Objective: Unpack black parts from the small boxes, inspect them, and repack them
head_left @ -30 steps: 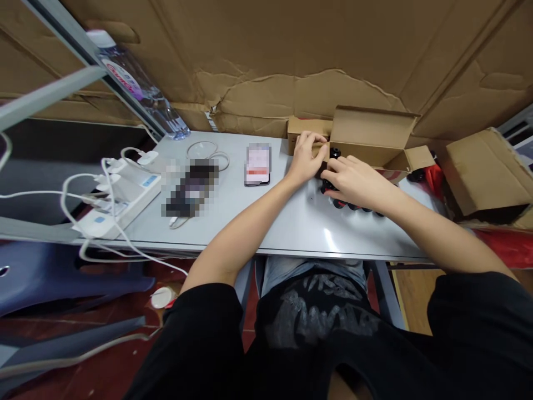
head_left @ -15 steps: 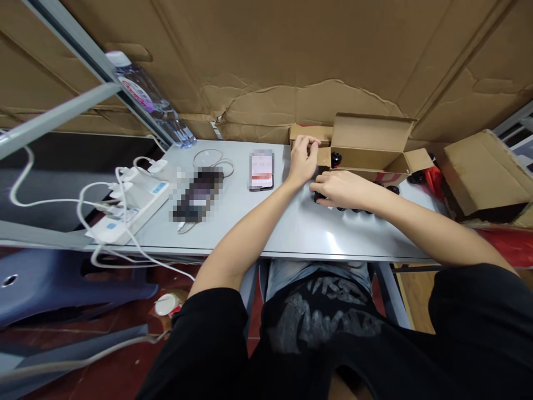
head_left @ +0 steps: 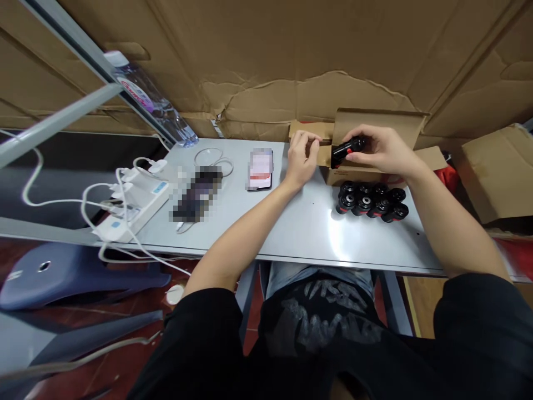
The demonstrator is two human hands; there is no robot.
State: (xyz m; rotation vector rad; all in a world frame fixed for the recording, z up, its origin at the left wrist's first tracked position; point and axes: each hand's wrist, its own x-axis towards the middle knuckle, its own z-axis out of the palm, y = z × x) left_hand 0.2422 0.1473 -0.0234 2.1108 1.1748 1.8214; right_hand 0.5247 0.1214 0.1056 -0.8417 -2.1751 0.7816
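My right hand (head_left: 381, 149) grips a black cylinder with a red mark (head_left: 347, 150), held tilted over the left end of an open cardboard box (head_left: 362, 176). Curled fingers of my left hand (head_left: 303, 158) rest by the box's left flap (head_left: 323, 156); whether they pinch the flap is too small to make out. In front of the box, several black cylinders with red bands (head_left: 372, 201) stand in two rows on the grey table (head_left: 300, 233).
Left of my hands lie a phone (head_left: 260, 169), a dark blurred device (head_left: 199, 194) and a white power strip (head_left: 137, 208) with cables. A water bottle (head_left: 154, 103) leans behind them. At the right is another cardboard box (head_left: 499, 172).
My right hand has moved up and right from the table to above the box, with a black cylinder in it. The standing cylinders are now uncovered. My left hand has barely moved.
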